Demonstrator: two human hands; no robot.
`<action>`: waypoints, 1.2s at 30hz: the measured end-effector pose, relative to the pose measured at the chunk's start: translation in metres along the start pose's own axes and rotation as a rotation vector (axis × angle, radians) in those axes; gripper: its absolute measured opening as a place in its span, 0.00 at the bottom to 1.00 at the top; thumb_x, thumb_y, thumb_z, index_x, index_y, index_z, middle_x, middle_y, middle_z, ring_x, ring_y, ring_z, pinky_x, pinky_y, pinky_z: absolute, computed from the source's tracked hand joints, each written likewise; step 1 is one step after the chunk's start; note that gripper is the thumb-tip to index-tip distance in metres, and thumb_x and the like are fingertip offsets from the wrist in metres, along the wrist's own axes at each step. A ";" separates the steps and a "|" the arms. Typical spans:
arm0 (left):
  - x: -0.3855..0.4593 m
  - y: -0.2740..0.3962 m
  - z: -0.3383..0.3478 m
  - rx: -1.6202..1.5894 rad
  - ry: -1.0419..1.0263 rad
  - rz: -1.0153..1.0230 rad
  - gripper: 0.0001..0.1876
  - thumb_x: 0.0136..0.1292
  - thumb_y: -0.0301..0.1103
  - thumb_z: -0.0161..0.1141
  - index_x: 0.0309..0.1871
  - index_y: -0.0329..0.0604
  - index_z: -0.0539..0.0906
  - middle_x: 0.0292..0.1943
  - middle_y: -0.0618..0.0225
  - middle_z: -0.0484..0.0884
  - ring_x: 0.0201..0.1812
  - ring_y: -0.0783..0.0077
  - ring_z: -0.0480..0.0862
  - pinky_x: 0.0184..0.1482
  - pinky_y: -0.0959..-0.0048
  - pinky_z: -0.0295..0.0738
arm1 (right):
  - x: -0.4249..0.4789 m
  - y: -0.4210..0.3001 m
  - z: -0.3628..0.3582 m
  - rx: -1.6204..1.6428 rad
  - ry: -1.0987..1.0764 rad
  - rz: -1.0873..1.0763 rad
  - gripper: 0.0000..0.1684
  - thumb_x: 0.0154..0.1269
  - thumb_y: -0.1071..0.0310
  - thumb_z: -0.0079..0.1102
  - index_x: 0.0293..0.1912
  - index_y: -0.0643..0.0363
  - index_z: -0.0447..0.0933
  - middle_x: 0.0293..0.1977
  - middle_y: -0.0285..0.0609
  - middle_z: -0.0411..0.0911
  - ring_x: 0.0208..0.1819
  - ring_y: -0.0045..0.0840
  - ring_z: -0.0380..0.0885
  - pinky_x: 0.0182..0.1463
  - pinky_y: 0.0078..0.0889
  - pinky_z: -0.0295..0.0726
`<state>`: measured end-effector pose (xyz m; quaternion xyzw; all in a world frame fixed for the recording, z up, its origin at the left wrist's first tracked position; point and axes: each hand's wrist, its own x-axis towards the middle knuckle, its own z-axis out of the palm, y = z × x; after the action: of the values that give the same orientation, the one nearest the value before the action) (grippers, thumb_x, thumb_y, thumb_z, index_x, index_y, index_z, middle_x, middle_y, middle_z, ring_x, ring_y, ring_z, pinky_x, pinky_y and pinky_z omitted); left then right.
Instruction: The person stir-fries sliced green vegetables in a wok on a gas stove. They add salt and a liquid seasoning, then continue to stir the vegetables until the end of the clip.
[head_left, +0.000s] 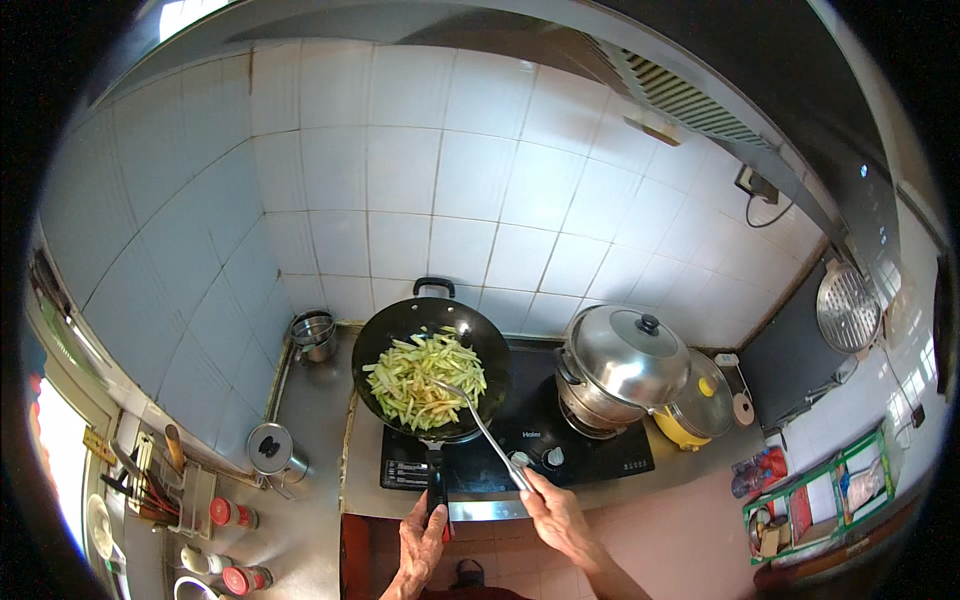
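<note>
A black wok sits over the left side of a black Haier gas hob, its small loop handle towards the tiled wall. Inside lies a heap of pale green vegetable strips, some browner near the middle. My left hand grips the wok's long black handle. My right hand holds a metal spatula by its grip end. The spatula's head rests among the strips and is partly hidden by them.
On the right burner stands a steel steamer pot with a domed lid. Beside it is a yellow lidded pot. A lidded steel pot, red-lidded jars and a knife rack line the left counter. The range hood hangs overhead.
</note>
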<state>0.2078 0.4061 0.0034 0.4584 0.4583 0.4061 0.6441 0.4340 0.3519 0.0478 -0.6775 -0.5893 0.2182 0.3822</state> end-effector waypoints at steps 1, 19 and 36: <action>0.002 -0.005 -0.003 0.017 -0.017 0.036 0.24 0.80 0.38 0.57 0.74 0.40 0.75 0.30 0.76 0.78 0.31 0.82 0.72 0.34 0.77 0.69 | 0.000 -0.008 -0.010 0.023 -0.058 -0.006 0.27 0.81 0.58 0.55 0.71 0.61 0.72 0.34 0.59 0.84 0.31 0.45 0.84 0.35 0.42 0.81; 0.001 0.005 -0.021 0.068 -0.006 -0.025 0.23 0.78 0.39 0.55 0.70 0.36 0.78 0.30 0.71 0.81 0.32 0.77 0.77 0.37 0.72 0.74 | 0.102 0.005 -0.003 -0.051 -0.004 0.230 0.21 0.78 0.61 0.58 0.65 0.54 0.80 0.36 0.54 0.86 0.34 0.35 0.86 0.38 0.38 0.81; 0.007 0.010 -0.039 0.145 -0.026 0.013 0.25 0.76 0.37 0.60 0.72 0.37 0.76 0.23 0.73 0.79 0.26 0.81 0.74 0.31 0.74 0.73 | 0.226 -0.013 -0.007 0.328 -0.451 0.580 0.19 0.84 0.56 0.50 0.54 0.63 0.78 0.21 0.30 0.69 0.12 0.11 0.55 0.13 0.21 0.49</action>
<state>0.1710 0.4234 0.0058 0.5120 0.4753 0.3700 0.6124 0.4786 0.5686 0.0966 -0.6809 -0.4002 0.5512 0.2691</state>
